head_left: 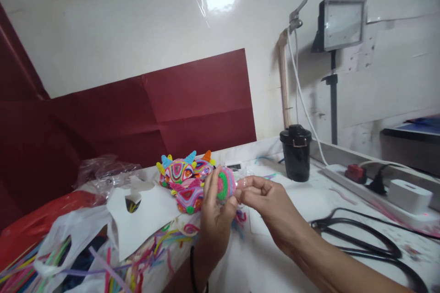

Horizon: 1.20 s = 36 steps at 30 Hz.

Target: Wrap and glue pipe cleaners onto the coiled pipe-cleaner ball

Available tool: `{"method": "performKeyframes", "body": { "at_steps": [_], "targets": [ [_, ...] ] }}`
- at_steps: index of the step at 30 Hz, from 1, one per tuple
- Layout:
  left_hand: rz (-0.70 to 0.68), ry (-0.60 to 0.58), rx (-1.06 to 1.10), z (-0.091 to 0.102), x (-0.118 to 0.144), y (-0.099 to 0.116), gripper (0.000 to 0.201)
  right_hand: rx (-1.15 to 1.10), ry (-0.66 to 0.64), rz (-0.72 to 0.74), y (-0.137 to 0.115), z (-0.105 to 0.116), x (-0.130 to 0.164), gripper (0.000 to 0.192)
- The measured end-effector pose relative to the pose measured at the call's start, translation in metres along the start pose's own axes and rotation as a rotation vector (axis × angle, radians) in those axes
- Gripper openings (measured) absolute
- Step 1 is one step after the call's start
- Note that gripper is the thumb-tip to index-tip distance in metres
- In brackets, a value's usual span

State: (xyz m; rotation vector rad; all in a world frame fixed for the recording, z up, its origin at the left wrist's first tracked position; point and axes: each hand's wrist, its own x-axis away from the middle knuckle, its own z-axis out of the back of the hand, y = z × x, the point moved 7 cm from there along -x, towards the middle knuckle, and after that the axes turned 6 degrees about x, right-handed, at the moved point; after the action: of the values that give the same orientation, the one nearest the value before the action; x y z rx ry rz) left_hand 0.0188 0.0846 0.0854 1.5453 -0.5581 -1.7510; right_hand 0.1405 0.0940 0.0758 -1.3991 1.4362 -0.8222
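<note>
A round, fuzzy piece [225, 187] with bands of pink, green and lilac, coiled like pipe cleaner, is held up in my left hand [216, 222]. My left fingers and thumb close around its left and lower sides. At its right edge, the thumb and fingertips of my right hand [263, 199] are pinched together; a small pale, shiny bit shows there, too small to name. Just behind my left hand lie several colourful animal-head ornaments with horns, among them one with blue horns [178, 171] and a pink one [189, 197].
Loose pipe cleaners [168, 240] and a plastic bag [74, 229] of them lie left, beside a cut white sheet [140, 215]. At right are black-handled scissors [364, 233], a power strip [335, 174] with plugs, and a black lidded pot [296, 155]. A lamp [343, 23] stands behind.
</note>
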Motion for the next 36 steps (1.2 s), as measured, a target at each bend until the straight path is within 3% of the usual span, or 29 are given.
{"method": "performKeyframes", "body": {
  "at_steps": [10,22,36],
  "targets": [
    [0.067,0.015,-0.025,0.0,0.005,0.005,0.055,0.013,0.048,-0.036,-0.002,-0.001,0.003,0.027],
    [0.101,0.135,-0.017,0.005,0.007,0.003,0.045,-0.013,0.002,-0.068,0.004,-0.009,0.007,0.026],
    [0.111,0.046,0.012,0.008,0.004,-0.011,0.048,0.052,-0.051,-0.103,-0.003,-0.013,0.008,0.033]
  ]
}}
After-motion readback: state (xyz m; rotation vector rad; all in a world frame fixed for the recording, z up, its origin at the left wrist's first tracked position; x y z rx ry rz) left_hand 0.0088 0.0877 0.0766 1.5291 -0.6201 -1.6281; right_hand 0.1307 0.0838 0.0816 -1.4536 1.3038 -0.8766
